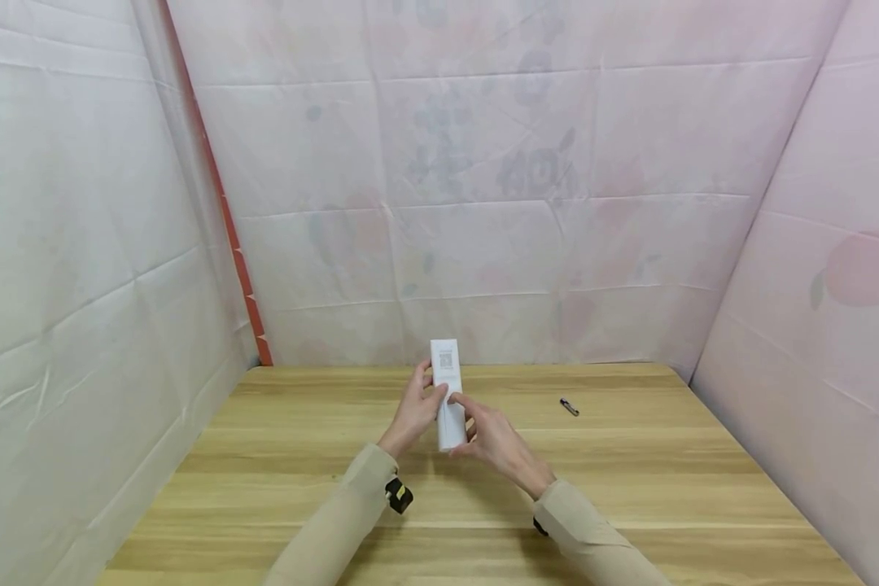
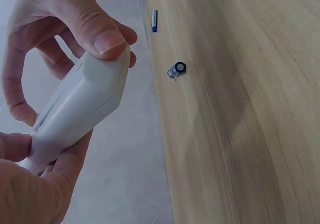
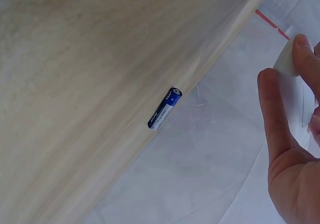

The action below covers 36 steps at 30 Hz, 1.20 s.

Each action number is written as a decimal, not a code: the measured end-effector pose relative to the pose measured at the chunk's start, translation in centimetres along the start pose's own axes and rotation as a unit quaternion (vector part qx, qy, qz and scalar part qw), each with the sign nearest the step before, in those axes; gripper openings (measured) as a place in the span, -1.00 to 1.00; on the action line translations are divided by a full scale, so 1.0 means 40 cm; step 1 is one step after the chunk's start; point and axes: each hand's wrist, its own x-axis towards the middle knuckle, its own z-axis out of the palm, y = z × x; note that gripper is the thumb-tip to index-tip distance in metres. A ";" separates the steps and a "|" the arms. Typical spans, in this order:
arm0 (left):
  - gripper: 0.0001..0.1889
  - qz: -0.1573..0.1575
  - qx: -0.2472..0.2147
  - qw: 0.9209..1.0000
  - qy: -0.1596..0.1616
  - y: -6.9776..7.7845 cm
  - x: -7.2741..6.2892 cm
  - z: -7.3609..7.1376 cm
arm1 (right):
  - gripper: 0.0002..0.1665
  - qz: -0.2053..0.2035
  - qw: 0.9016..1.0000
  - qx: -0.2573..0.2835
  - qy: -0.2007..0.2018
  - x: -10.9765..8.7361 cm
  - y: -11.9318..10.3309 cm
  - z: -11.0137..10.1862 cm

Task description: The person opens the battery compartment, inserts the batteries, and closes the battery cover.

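A slim white remote control (image 1: 447, 374) is held up over the table, its back with a printed QR code toward the head camera. My left hand (image 1: 414, 407) grips its left side, thumb on the back and fingers around the edge. At the near half, my right hand (image 1: 494, 435) holds it too, with the thumb (image 2: 107, 41) at the near end and a bent index finger touching the back, close to the left thumb. A seam runs along the remote's side in the left wrist view. A blue and silver battery (image 3: 165, 108) lies on the table.
The wooden table (image 1: 278, 488) is bounded by pale printed sheets (image 1: 483, 163) at the back and both sides. In the left wrist view, a battery (image 2: 154, 21) lies near the edge, with another blue-ended battery (image 2: 179, 68) apart from it.
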 end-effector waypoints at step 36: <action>-0.44 0.004 -0.034 0.999 0.007 0.002 0.014 -0.002 | -0.61 -0.027 0.994 -0.041 0.096 0.021 -0.015 0.003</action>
